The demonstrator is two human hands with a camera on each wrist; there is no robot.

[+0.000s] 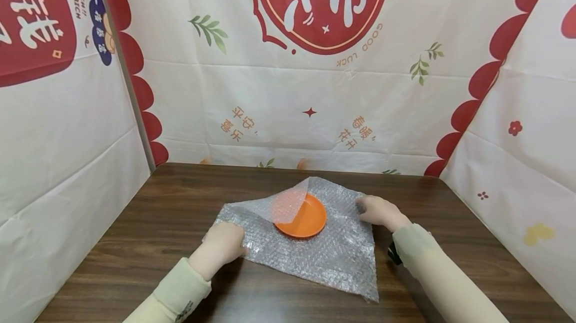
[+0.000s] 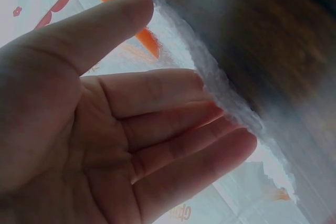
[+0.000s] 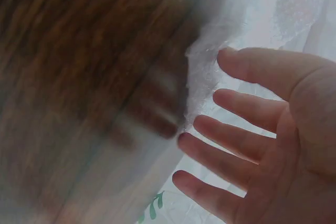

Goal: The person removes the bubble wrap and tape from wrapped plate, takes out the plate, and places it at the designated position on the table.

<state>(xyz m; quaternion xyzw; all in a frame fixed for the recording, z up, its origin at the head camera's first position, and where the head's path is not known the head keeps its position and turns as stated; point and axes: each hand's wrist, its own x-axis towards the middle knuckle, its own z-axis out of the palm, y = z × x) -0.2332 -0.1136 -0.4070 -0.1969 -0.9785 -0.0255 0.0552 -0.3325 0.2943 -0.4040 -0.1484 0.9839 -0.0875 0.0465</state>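
Observation:
An orange plate [image 1: 312, 218] lies on a sheet of bubble wrap [image 1: 333, 258] spread on the table. One corner of the wrap is folded over the plate's left part, and the orange shows through it. At the sheet's left edge is my left hand [image 1: 225, 240]; in the left wrist view its fingers [image 2: 173, 93] are nearly straight and reach the wrap's edge. My right hand [image 1: 380, 210] is by the right edge of the sheet. The right wrist view shows its fingers [image 3: 236, 148] spread and extended beside the wrap, with nothing gripped.
The dark wooden table [image 1: 166, 213] extends around the sheet on all sides. Printed white cloth [image 1: 279, 113] hangs behind the table and along both sides. A dark band [image 1: 394, 253] sits by the right sleeve cuff.

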